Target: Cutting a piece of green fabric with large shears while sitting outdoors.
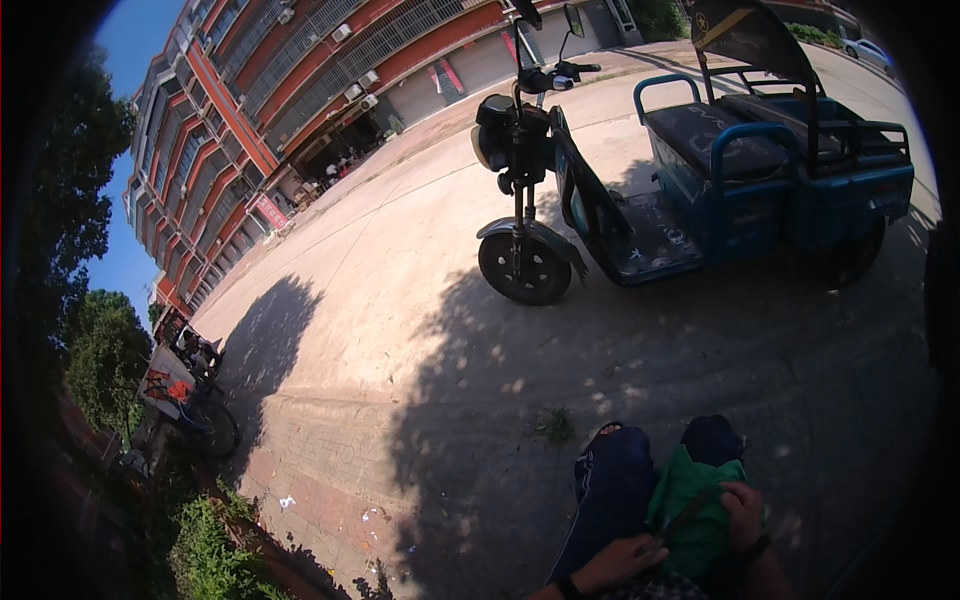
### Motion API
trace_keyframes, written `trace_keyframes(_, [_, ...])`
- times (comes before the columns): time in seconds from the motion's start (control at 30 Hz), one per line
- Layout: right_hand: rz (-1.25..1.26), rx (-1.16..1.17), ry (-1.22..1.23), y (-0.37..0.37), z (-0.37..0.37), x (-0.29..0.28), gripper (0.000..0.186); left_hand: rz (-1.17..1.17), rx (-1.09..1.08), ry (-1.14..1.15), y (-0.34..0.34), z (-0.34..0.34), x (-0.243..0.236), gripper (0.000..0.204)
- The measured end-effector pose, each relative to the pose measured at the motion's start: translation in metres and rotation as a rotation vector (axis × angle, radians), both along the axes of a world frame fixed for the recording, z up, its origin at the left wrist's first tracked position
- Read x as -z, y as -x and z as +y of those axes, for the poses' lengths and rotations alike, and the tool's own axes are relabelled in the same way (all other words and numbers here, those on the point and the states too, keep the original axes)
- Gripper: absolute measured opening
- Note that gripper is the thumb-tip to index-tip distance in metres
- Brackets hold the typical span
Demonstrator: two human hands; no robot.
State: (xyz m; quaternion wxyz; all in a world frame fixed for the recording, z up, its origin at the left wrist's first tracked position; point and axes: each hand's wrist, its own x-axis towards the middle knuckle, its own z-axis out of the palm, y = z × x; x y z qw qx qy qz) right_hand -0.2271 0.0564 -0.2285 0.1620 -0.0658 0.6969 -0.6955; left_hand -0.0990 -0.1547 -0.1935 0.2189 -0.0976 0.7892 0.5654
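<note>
A green cloth [688, 488] lies over my lap, spread mostly across my right thigh. Above it a dark, long, narrow object [692, 513] runs slantwise between my hands; its kind is too dim to make out. My right hand [742, 516] is closed on the upper end, fingers bent. At the lower end, my left hand [622, 562] is closed, its fingertips touching the object. Both wrists wear dark bands. My knees, in dark blue trousers [612, 475], point forward in the shade.
A blue cargo tricycle [740, 190] stands ahead to the right on sunlit concrete. At the left are a parked bicycle [212, 425], green bushes [205, 550] and a low edging. Litter [288, 501] lies on the paving. A red and grey building [300, 80] rises behind.
</note>
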Motion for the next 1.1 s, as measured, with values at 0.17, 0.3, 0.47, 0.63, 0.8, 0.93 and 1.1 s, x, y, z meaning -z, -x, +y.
trace_keyframes(0.17, [0.007, 0.006, 0.0, -0.001, -0.001, -0.002, 0.023, 0.023, 0.005, -0.001, 0.0, -0.001, 0.002, 0.049])
trace_keyframes(0.3, [0.016, 0.004, 0.014, -0.001, -0.001, 0.0, 0.023, 0.028, 0.026, 0.004, -0.001, -0.001, 0.003, 0.049])
trace_keyframes(0.47, [-0.001, 0.011, 0.033, -0.001, 0.0, 0.003, 0.024, 0.053, 0.033, -0.016, 0.001, 0.0, -0.005, 0.048])
trace_keyframes(0.63, [-0.003, 0.02, -0.004, 0.0, 0.001, 0.01, 0.028, 0.026, -0.06, -0.037, -0.001, -0.001, 0.008, 0.045])
trace_keyframes(0.8, [0.019, 0.014, 0.006, 0.001, 0.0, 0.007, 0.028, -0.019, 0.052, -0.007, 0.002, 0.001, 0.002, 0.046])
trace_keyframes(0.93, [0.009, 0.002, 0.028, 0.001, 0.001, 0.007, 0.024, -0.07, 0.082, -0.008, 0.005, 0.0, -0.008, 0.046])
trace_keyframes(1.1, [0.003, 0.016, 0.028, 0.002, 0.001, 0.008, 0.026, -0.091, 0.003, -0.03, 0.005, 0.002, 0.001, 0.045])
